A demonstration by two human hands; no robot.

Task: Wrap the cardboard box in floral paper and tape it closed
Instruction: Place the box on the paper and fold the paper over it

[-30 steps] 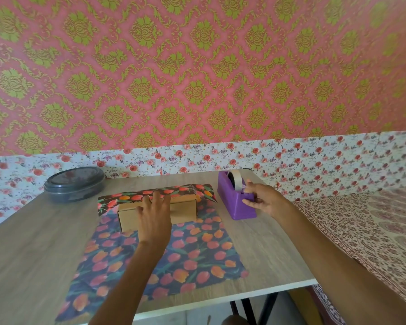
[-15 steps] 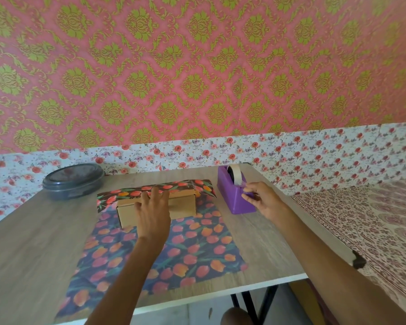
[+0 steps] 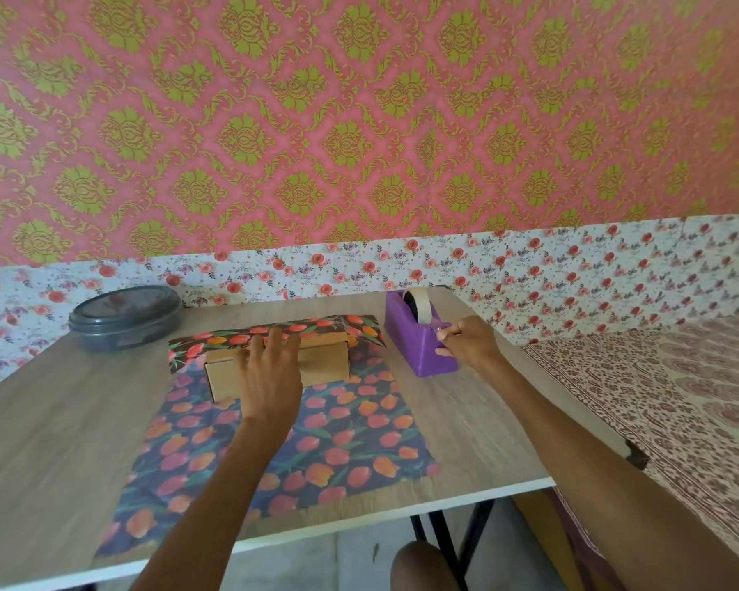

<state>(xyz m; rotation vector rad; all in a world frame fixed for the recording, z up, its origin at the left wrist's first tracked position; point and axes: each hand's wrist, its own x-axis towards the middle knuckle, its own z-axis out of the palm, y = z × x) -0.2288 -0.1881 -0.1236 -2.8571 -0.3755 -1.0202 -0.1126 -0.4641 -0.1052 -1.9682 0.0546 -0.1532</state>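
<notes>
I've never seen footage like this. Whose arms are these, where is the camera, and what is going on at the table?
No machine here: these are a person's bare arms, seen from a wide-angle camera on their head. On the table lies floral paper with a cardboard box on it, the far paper edge folded over its top. The left hand presses that flap flat. The right hand pinches at the cutter of the purple tape dispenser, apparently gripping the tape. A dark lidded container sits back left.

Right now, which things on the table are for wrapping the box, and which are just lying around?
For the job: cardboard box, floral paper, tape, purple dispenser.
Just lying around: grey lidded container.
</notes>
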